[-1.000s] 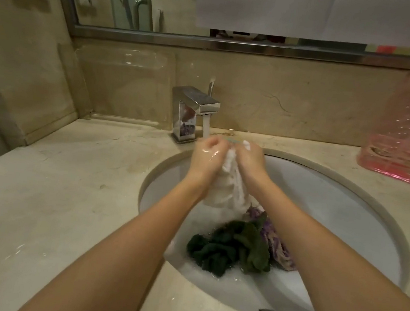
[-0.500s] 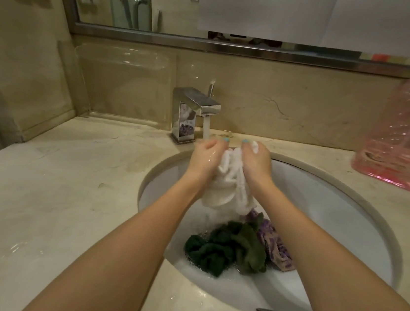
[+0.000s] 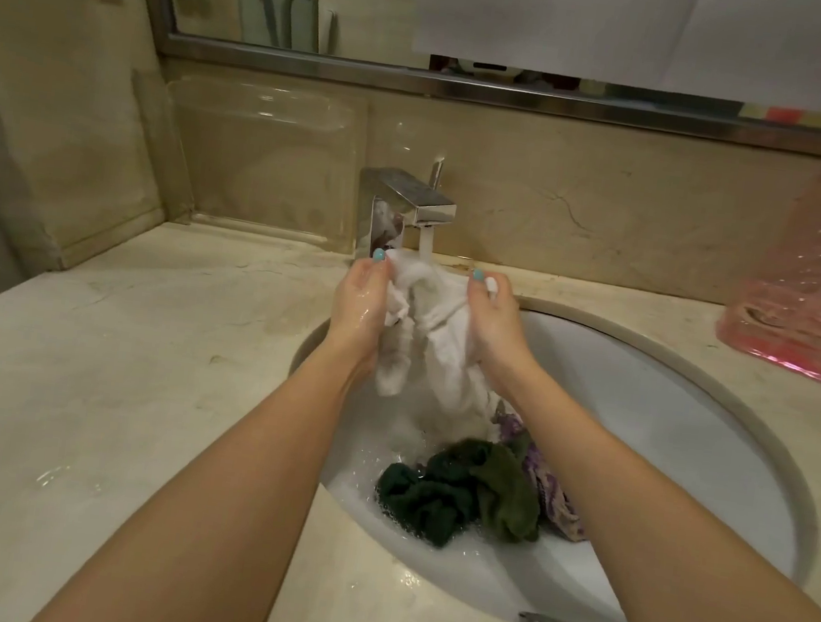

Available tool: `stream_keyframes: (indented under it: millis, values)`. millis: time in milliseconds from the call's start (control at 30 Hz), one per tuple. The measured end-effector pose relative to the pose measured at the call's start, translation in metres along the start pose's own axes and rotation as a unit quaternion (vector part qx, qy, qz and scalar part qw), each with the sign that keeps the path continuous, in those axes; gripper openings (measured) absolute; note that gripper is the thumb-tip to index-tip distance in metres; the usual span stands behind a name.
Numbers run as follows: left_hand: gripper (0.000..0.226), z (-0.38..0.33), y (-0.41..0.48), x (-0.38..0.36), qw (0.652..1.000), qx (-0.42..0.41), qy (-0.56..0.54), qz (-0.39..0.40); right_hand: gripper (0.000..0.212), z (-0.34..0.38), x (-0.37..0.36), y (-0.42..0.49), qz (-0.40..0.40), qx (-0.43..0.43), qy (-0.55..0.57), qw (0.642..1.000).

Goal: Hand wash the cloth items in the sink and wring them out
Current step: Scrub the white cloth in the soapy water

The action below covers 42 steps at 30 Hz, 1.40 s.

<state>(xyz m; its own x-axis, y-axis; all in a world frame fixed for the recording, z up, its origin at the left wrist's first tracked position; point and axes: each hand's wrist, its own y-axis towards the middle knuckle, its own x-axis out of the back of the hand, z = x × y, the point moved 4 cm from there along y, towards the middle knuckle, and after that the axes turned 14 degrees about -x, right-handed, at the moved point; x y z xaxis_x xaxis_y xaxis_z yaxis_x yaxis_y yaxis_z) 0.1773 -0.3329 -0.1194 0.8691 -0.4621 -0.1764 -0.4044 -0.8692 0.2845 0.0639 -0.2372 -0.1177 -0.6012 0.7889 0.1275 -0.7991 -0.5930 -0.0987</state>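
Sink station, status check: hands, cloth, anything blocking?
Left hand and right hand both grip the white cloth under the running tap. Green cloths and purple cloth lie in the sink. Nothing blocking.

— What was the worktop [image 3: 102, 402] like?
— It was pale beige stone, wet in some places at the front left. A white oval sink [image 3: 682, 437] was set into it.
— What stood on it?
— A chrome tap [image 3: 405, 207] behind the sink, a clear panel [image 3: 261, 163] against the back wall, and a pink plastic container [image 3: 811, 318] at the right.
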Motion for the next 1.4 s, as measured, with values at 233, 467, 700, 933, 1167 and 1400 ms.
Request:
stream_keyframes:
  millis: [233,467,700,933,1167,1400]
  values:
    - [0.025,-0.002,-0.001,-0.009,0.998,-0.045,0.048,0.013,0.015,0.003,-0.024,-0.008,0.023,0.015,0.060,0.998]
    - [0.021,-0.009,-0.011,-0.032,0.992,0.011,0.116,0.047,0.022,0.006,-0.027,-0.001,-0.034,0.009,-0.003,0.999]
    - [0.025,-0.026,-0.036,-0.071,0.980,-0.085,0.159,0.090,0.021,-0.003,0.011,0.003,-0.079,-0.033,0.119,0.989]
    - [0.024,-0.011,-0.015,-0.035,0.992,-0.023,0.113,0.051,0.031,0.012,-0.017,-0.004,-0.101,0.015,-0.013,0.995]
    - [0.024,-0.022,-0.031,-0.055,0.983,-0.057,0.105,0.136,0.014,-0.004,0.029,0.015,-0.102,-0.014,-0.015,0.995]
    - [0.026,-0.008,-0.002,0.004,0.930,-0.112,0.336,0.099,0.043,-0.018,0.040,0.005,0.077,-0.082,-0.235,0.965]
